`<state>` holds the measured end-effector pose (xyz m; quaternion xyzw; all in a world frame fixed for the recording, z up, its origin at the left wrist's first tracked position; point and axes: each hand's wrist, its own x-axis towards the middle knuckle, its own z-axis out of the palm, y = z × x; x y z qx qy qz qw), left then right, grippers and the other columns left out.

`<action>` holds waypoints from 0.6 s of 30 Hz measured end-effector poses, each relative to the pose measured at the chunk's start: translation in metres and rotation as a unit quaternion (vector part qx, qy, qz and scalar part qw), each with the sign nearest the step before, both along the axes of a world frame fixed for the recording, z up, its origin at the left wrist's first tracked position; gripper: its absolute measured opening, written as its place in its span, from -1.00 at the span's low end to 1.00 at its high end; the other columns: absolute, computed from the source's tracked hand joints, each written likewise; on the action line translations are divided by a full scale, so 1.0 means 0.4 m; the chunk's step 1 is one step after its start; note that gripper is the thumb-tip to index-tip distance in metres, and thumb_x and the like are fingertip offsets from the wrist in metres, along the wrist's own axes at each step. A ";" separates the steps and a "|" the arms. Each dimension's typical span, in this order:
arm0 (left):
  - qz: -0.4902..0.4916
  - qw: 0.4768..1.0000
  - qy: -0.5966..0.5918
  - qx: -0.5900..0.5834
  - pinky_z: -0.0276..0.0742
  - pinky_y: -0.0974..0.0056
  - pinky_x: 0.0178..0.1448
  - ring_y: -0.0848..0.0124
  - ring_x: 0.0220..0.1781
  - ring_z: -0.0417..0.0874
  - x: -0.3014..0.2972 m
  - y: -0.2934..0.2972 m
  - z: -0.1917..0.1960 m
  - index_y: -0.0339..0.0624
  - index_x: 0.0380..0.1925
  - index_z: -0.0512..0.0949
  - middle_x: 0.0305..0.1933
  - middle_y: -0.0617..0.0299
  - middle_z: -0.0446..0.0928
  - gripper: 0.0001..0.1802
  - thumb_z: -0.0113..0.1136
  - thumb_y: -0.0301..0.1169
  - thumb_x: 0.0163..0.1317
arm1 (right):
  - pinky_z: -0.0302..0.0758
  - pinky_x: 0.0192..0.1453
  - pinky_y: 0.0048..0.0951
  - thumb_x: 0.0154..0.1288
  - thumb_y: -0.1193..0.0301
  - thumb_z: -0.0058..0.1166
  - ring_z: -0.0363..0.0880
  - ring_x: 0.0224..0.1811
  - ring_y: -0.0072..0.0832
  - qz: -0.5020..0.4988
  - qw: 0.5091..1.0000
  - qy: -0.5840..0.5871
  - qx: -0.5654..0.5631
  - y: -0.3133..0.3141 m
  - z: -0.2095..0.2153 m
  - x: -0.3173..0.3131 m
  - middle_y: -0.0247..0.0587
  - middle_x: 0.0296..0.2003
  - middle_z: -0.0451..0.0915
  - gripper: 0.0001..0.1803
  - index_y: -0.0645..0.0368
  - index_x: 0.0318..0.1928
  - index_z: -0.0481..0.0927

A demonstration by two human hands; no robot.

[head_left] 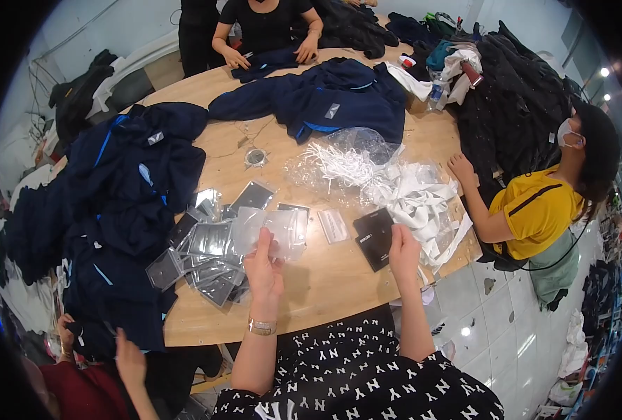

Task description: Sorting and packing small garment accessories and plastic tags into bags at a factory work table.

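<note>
My left hand (pixel 263 274) is closed, its thumb pressed on a few clear plastic sleeves (pixel 249 225) above the table. My right hand (pixel 404 253) pinches the right edge of a black card (pixel 372 239) that has small light print on it. To the left of the sleeves, a loose pile of clear sleeves with dark cards (pixel 209 239) spreads over the wood, some overlapping. A small flat clear packet (pixel 334 226) lies between my two hands. Just beyond the black card is a heap of white strips (pixel 423 203).
Navy jackets (pixel 125 182) cover the table's left side, and another navy jacket (pixel 339 98) lies across the far part. A clear bag of white strings (pixel 346 164) sits mid-table. Co-workers are at the far side, right and lower left. Black garments (pixel 500 98) are piled at the right.
</note>
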<state>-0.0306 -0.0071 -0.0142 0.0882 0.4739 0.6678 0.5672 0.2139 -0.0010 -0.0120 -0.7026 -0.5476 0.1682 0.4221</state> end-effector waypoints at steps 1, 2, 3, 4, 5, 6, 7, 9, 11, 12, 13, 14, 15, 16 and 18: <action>0.002 1.000 0.000 0.001 0.26 0.52 -0.51 0.65 -0.45 0.44 0.002 0.001 0.006 -0.12 -0.39 0.50 -0.45 0.41 0.48 -0.70 0.29 -0.16 0.02 | 0.19 -0.53 -0.61 0.30 0.39 -0.13 0.25 -0.62 -0.66 0.027 0.996 0.079 0.014 0.009 0.010 0.001 -0.29 -0.66 0.39 -0.78 0.27 -0.37 0.51; 0.001 1.000 0.005 0.009 0.26 0.53 -0.51 0.64 -0.45 0.44 0.006 0.002 0.014 -0.12 -0.39 0.51 -0.45 0.41 0.48 -0.70 0.29 -0.16 0.02 | 0.19 -0.53 -0.61 0.30 0.39 -0.13 0.25 -0.62 -0.66 0.029 0.996 0.080 0.015 0.008 0.021 -0.007 -0.29 -0.66 0.39 -0.78 0.27 -0.37 0.51; 0.002 1.000 0.010 0.016 0.26 0.53 -0.51 0.64 -0.45 0.44 0.009 0.004 0.020 -0.13 -0.40 0.51 -0.45 0.41 0.48 -0.70 0.28 -0.16 0.03 | 0.16 -0.54 -0.65 0.30 0.39 -0.11 0.20 -0.60 -0.74 0.082 0.975 0.207 0.020 0.002 0.036 -0.020 -0.41 -0.64 0.37 -0.78 0.28 -0.36 0.51; 0.008 1.000 0.011 0.018 0.26 0.53 -0.51 0.64 -0.45 0.44 0.009 0.004 0.026 -0.13 -0.40 0.51 -0.45 0.41 0.48 -0.70 0.28 -0.16 0.03 | 0.13 -0.55 -0.70 0.30 0.38 -0.09 0.16 -0.57 -0.82 0.135 0.934 0.330 0.024 -0.003 0.065 -0.044 -0.52 -0.62 0.35 -0.78 0.30 -0.36 0.51; 0.001 0.999 0.022 0.026 0.26 0.53 -0.51 0.64 -0.46 0.44 0.011 0.004 0.030 -0.14 -0.41 0.52 -0.46 0.39 0.49 -0.72 0.27 -0.18 0.04 | 0.10 -0.54 -0.74 0.28 0.41 -0.05 0.15 -0.57 -0.86 0.142 0.927 0.346 0.039 -0.010 0.085 -0.068 -0.63 -0.56 0.36 -0.81 0.32 -0.31 0.53; -0.005 0.999 0.032 0.034 0.26 0.52 -0.51 0.64 -0.47 0.44 0.012 0.003 0.034 -0.16 -0.42 0.53 -0.47 0.38 0.49 -0.73 0.27 -0.20 0.05 | 0.10 -0.54 -0.74 0.28 0.41 -0.05 0.15 -0.57 -0.86 0.148 0.925 0.348 0.038 -0.015 0.095 -0.086 -0.63 -0.56 0.36 -0.81 0.32 -0.31 0.53; -0.001 0.999 0.035 0.035 0.26 0.52 -0.51 0.64 -0.47 0.44 0.013 0.001 0.038 -0.16 -0.42 0.53 -0.47 0.38 0.49 -0.73 0.27 -0.20 0.05 | 0.10 -0.54 -0.74 0.26 0.43 -0.03 0.15 -0.57 -0.86 0.147 0.929 0.337 0.040 -0.021 0.102 -0.101 -0.61 -0.58 0.35 -0.82 0.32 -0.29 0.53; -0.018 0.996 0.053 0.063 0.27 0.52 -0.49 0.62 -0.48 0.46 0.014 -0.004 0.047 -0.19 -0.47 0.54 -0.48 0.33 0.51 -0.76 0.26 -0.24 0.06 | 0.10 -0.55 -0.75 0.22 0.48 0.01 0.16 -0.59 -0.85 0.153 0.948 0.271 0.060 -0.032 0.110 -0.129 -0.59 -0.60 0.36 -0.83 0.34 -0.24 0.54; -0.005 0.995 0.069 0.079 0.28 0.52 -0.47 0.60 -0.47 0.47 0.019 -0.007 0.056 -0.22 -0.46 0.54 -0.47 0.30 0.52 -0.78 0.24 -0.28 0.08 | 0.21 -0.45 -0.76 0.23 0.49 -0.01 0.27 -0.51 -0.83 0.175 0.947 0.266 0.032 -0.036 0.104 -0.145 -0.52 -0.52 0.44 -0.81 0.36 -0.20 0.53; 0.005 0.992 0.083 0.094 0.29 0.52 -0.45 0.59 -0.47 0.48 0.021 -0.008 0.059 -0.26 -0.46 0.55 -0.46 0.27 0.53 -0.80 0.23 -0.32 0.09 | 0.32 -0.35 -0.77 0.24 0.51 -0.03 0.38 -0.44 -0.80 0.192 0.946 0.260 0.004 -0.038 0.100 -0.151 -0.46 -0.45 0.53 -0.79 0.38 -0.17 0.52; 0.008 0.992 0.084 0.095 0.29 0.52 -0.45 0.59 -0.47 0.48 0.021 -0.009 0.061 -0.26 -0.46 0.55 -0.46 0.27 0.53 -0.80 0.23 -0.32 0.09 | 0.34 -0.34 -0.77 0.24 0.51 -0.03 0.41 -0.43 -0.80 0.208 0.938 0.276 -0.015 -0.041 0.094 -0.159 -0.42 -0.42 0.55 -0.78 0.38 -0.14 0.52; 0.008 0.990 0.089 0.111 0.33 0.51 -0.42 0.57 -0.44 0.50 0.021 -0.009 0.062 -0.28 -0.44 0.55 -0.44 0.24 0.54 -0.81 0.21 -0.35 0.11 | 0.34 -0.34 -0.77 0.24 0.51 -0.03 0.41 -0.43 -0.80 0.211 0.938 0.276 -0.014 -0.043 0.095 -0.166 -0.42 -0.42 0.55 -0.78 0.38 -0.14 0.52; 0.007 0.987 0.095 0.127 0.37 0.50 -0.38 0.55 -0.42 0.52 0.020 -0.010 0.064 -0.31 -0.42 0.55 -0.42 0.22 0.55 -0.82 0.19 -0.38 0.12 | 0.34 -0.34 -0.77 0.24 0.52 -0.04 0.41 -0.42 -0.79 0.223 0.926 0.304 -0.024 -0.046 0.100 -0.172 -0.41 -0.41 0.55 -0.78 0.38 -0.13 0.51; 0.009 0.987 0.095 0.128 0.37 0.50 -0.38 0.55 -0.42 0.52 0.019 -0.011 0.065 -0.31 -0.42 0.55 -0.42 0.22 0.55 -0.82 0.19 -0.38 0.12 | 0.35 -0.34 -0.77 0.24 0.52 -0.04 0.42 -0.42 -0.79 0.235 0.913 0.331 -0.033 -0.048 0.105 -0.178 -0.40 -0.41 0.55 -0.77 0.38 -0.12 0.51; -0.020 0.989 0.036 0.140 0.46 0.45 -0.29 0.49 -0.35 0.56 0.019 -0.012 0.073 -0.36 -0.35 0.54 -0.37 0.16 0.57 -0.82 0.16 -0.43 0.13 | 0.34 -0.34 -0.77 0.24 0.52 -0.04 0.42 -0.43 -0.79 0.238 0.908 0.345 -0.028 -0.051 0.114 -0.187 -0.39 -0.41 0.56 -0.76 0.38 -0.11 0.51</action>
